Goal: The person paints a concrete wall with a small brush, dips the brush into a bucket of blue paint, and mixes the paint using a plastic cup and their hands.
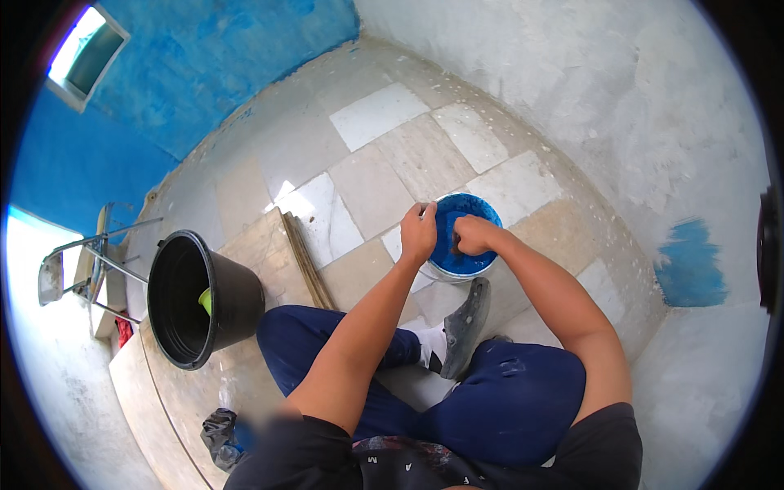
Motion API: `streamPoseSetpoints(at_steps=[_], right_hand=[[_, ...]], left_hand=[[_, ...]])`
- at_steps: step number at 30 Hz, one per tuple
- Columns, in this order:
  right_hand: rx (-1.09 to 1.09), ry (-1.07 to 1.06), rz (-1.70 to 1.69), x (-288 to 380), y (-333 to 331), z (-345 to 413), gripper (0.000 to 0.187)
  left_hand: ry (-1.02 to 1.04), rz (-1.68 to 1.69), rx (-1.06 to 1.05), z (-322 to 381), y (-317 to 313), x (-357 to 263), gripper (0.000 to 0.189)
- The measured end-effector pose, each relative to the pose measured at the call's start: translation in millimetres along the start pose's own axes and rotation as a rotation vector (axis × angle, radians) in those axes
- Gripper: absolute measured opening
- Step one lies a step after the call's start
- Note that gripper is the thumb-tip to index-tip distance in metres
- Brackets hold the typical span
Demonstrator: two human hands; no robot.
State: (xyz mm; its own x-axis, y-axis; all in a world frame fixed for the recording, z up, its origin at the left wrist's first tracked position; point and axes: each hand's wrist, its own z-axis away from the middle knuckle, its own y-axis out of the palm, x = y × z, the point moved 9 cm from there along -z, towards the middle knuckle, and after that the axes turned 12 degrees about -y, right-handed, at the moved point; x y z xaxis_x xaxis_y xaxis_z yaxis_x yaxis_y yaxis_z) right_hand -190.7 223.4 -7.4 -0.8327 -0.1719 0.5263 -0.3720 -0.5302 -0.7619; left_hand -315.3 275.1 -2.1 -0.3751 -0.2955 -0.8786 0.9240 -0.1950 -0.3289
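Observation:
A white bucket (497, 267) holds bright blue paint (463, 263) and stands on the tiled floor past my crossed legs. My left hand (419, 233) grips its rim on the left side, with the thumb at the edge. Inside the bucket's mouth, my right hand (478, 235) is closed in a fist just over the paint. A short brown piece, perhaps a handle or stick (456, 242), shows beneath those fingers; its lower end is hidden. Blue smears coat the inner wall.
A black plastic tub (242, 300) lies tipped at left with a lime-green vessel (206, 301) inside. Wooden strips (306, 260) lie beside it. Beyond are a metal-framed chair (95, 263), a blue-painted wall (245, 49) and a grey wall (582, 73). A black plastic bag (218, 432) sits lower left.

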Motion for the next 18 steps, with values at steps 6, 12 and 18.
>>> streamPoseSetpoints(at_steps=[6,12,18], right_hand=[[-0.047,0.023,0.426,17,-21,5,0.006],[-0.306,-0.094,0.482,23,-34,2,0.012],[-0.421,-0.360,0.393,20,-9,4,0.013]], left_hand=[[-0.003,0.008,-0.014,-1,-3,1,0.042],[-0.052,-0.006,0.002,2,-6,-2,0.042],[0.003,0.016,-0.009,-5,1,5,0.041]])
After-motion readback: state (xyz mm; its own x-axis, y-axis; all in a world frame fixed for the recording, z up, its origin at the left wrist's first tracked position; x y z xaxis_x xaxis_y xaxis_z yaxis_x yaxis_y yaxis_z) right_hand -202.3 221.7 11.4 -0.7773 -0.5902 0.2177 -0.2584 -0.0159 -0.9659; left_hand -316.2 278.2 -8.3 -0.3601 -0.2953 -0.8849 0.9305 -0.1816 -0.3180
